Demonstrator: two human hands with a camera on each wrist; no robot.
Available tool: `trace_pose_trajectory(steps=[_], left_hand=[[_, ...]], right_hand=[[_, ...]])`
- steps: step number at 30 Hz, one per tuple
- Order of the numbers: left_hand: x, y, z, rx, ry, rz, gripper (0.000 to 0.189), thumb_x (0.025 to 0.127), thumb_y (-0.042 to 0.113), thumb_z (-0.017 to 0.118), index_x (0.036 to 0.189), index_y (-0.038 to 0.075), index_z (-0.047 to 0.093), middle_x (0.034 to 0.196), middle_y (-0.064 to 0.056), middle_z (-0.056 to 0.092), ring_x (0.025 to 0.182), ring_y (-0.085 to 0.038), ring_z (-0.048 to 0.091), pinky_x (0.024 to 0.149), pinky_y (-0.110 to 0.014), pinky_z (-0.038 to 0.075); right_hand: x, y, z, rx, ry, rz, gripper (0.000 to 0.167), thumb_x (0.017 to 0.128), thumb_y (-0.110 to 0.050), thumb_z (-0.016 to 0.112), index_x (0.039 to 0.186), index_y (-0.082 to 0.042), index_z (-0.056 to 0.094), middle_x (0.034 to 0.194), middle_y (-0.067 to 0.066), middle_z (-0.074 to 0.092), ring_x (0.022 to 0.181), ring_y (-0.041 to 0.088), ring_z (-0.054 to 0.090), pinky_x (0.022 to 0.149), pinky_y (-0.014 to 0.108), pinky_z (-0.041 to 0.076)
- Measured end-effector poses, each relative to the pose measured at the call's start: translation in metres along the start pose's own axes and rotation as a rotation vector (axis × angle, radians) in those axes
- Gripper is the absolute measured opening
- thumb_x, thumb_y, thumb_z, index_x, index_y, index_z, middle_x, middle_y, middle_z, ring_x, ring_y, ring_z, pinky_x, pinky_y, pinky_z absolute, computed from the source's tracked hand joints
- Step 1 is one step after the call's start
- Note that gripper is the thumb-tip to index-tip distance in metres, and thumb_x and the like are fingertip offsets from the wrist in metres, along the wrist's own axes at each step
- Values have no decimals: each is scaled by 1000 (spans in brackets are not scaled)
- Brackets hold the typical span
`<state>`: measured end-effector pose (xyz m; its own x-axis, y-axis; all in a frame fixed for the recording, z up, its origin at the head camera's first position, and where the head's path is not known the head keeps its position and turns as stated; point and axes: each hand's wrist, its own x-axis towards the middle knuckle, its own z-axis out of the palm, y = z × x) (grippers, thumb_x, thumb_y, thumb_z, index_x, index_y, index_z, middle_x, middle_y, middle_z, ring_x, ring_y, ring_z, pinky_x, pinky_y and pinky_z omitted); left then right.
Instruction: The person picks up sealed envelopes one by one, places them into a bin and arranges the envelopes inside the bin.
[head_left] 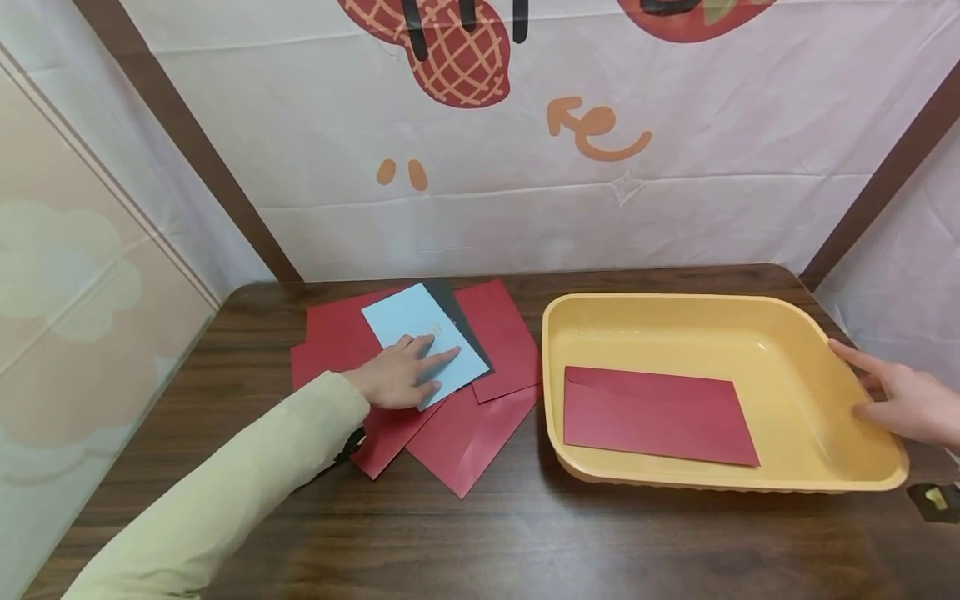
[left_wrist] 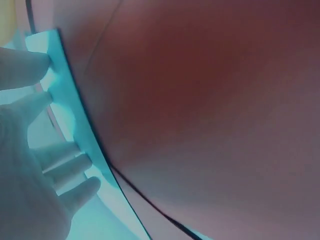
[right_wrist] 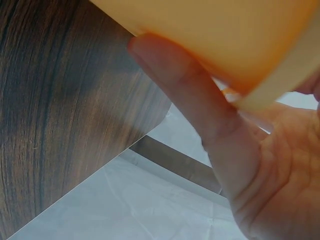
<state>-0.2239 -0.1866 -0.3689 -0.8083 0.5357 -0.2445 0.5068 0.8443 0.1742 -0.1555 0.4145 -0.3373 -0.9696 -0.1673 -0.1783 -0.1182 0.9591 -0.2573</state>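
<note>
In the head view my left hand (head_left: 401, 373) rests with spread fingers on a light blue envelope (head_left: 397, 315). The left wrist view shows its fingertips (left_wrist: 82, 190) touching the blue paper. Under that envelope lies a dark grey one (head_left: 447, 302), mostly hidden. Several red envelopes (head_left: 495, 321) are fanned out beneath them. At the right, my right hand (head_left: 911, 404) grips the right wall of a yellow plastic tray (head_left: 780, 333), the thumb on one face and fingers on the other. Inside the tray, toward its left side, a single red envelope (head_left: 660, 417) lies flat.
All of this is on a dark wood-grain table (head_left: 480, 550). A printed cloth (head_left: 480, 225) hangs behind the table's back edge, and more cloth hangs along the left and right sides. The tray stands just right of the envelope pile.
</note>
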Motion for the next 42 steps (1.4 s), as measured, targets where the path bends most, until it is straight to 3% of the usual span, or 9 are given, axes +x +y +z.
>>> trace_pose_trajectory(steps=[4,10,13,20,25,31,37,42], left_hand=[[2,9,6,54,48,-19,66,94,39,52,152,17,28,142,-24,32,131,-39,30,108,-54,28],[5,32,11,27,74,-144,69,94,43,52,152,15,27,144,-30,28,136,-48,23,111,-61,21],[8,43,16,18,97,-218,69,95,44,51,152,14,27,146,-31,26,136,-52,24,108,-63,27],[20,64,28,96,157,-361,71,96,48,46,152,10,24,140,-31,32,130,-55,31,98,-64,38],[25,75,23,82,127,-422,71,98,48,42,152,7,22,141,-32,31,130,-59,30,95,-67,39],[30,83,13,100,68,-463,72,99,49,40,152,4,21,140,-32,32,127,-59,36,91,-62,46],[33,87,8,139,39,-486,72,98,49,40,151,3,22,137,-33,35,124,-57,41,87,-59,50],[32,86,3,107,21,-485,73,98,49,41,152,3,22,137,-31,35,124,-54,42,88,-55,51]], right_hand=[[0,0,0,3,1,4,90,75,1,65,144,12,7,91,37,62,69,39,63,56,37,48],[0,2,1,6,-2,16,91,75,1,65,144,12,7,94,40,61,72,44,63,57,41,50],[0,2,1,3,-5,16,91,75,0,66,144,12,7,94,40,60,73,45,62,58,43,50],[0,3,1,-5,2,7,92,74,0,66,144,12,8,93,39,61,74,45,63,58,39,49],[0,2,2,-8,7,3,92,74,0,66,144,12,8,92,38,62,72,42,63,57,37,48],[-1,0,1,-15,7,8,92,75,0,65,144,11,7,91,38,62,71,41,63,56,37,48],[-1,0,1,-21,17,-6,91,74,-1,66,144,11,9,88,34,64,72,41,63,57,37,47],[-1,3,3,-25,26,-8,92,73,-1,67,144,12,10,88,33,64,74,44,63,58,37,47]])
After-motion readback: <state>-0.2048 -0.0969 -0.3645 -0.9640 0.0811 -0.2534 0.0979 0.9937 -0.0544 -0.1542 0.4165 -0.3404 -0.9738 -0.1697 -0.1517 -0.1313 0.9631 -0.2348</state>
